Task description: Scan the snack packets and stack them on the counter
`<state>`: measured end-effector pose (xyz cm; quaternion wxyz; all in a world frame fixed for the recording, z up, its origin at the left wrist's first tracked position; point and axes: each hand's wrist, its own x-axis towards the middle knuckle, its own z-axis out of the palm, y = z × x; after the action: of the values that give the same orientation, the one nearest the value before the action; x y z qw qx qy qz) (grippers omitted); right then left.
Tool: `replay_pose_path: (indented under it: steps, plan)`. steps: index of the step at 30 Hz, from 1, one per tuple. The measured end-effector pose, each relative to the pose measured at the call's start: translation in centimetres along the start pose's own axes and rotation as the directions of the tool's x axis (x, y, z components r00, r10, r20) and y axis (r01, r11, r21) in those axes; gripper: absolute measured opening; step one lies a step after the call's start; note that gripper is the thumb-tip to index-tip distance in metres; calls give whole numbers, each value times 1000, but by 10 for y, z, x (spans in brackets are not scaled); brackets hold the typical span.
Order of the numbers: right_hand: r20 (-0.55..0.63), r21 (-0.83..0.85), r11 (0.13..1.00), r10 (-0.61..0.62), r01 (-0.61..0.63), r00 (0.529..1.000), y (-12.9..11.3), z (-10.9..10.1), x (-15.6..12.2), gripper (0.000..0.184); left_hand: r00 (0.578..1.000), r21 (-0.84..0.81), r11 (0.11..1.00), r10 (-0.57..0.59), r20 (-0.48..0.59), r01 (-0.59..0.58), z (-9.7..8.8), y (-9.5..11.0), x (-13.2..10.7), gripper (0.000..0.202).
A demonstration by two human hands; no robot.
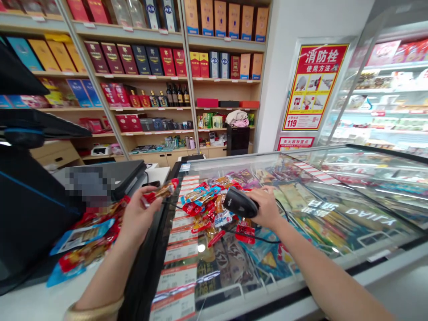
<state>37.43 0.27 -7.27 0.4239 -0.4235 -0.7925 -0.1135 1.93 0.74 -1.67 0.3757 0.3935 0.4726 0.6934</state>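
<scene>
My left hand (138, 216) is closed on a small red snack packet (162, 191), held up over the edge of the freezer lid. My right hand (265, 207) grips a black barcode scanner (240, 203), its head aimed left toward that packet. The scanner's black cable (247, 236) trails over the glass. Between my hands lies a pile of small snack packets (207, 205) on the glass freezer lid (334, 214).
Left of my arm, more snack packets (87, 240) lie on the white counter (33, 303) beside a black till screen (23, 209). Wooden shelves (150, 78) with boxed goods and bottles fill the back wall. A chilled display (388, 89) stands at the right.
</scene>
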Motion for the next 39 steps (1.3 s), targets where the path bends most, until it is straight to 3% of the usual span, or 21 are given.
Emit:
replay_pose_path:
  steps: [3, 5, 7, 9, 12, 18, 23, 29, 34, 39]
  plan:
    - [31, -13, 1000, 11, -11, 999, -3, 0, 2, 26, 996, -55, 998, -33, 85, 38, 42, -20, -10, 45]
    - [46, -11, 1000, 15, -15, 999, -4, 0, 2, 26, 984, -165, 974, -137, 110, 154, 57, -29, -19, 46]
    - [54, 11, 1000, 17, -18, 998, -4, 0, 3, 26, 941, -238, 912, -309, 140, 335, 63, -33, -27, 33]
    - [50, 32, 999, 22, -24, 998, -5, 0, 3, 27, 866, -299, 814, -478, 143, 499, 62, -33, -31, 21]
    - [30, 53, 998, 22, -24, 999, -8, -1, 4, 25, 796, -424, 700, -598, 93, 575, 57, -27, -30, 19]
    - [57, 65, 998, 16, -20, 998, -12, 1, 3, 31, 842, -538, 703, -539, 23, 465, 59, -21, -28, 22]
    - [91, 34, 999, 14, -17, 996, -12, 4, 2, 29, 861, -474, 752, -507, 29, 458, 60, -29, -33, 22]
    - [69, 67, 998, 13, -17, 998, -12, 5, 2, 31, 889, -355, 817, -445, 110, 454, 56, -33, -37, 22]
    - [76, 66, 997, 25, -30, 997, -12, 5, 2, 31, 913, -380, 836, -405, 59, 396, 58, -32, -37, 28]
    - [87, 52, 998, 32, -37, 996, -13, 6, 2, 34, 932, -314, 879, -357, 66, 359, 57, -37, -36, 12]
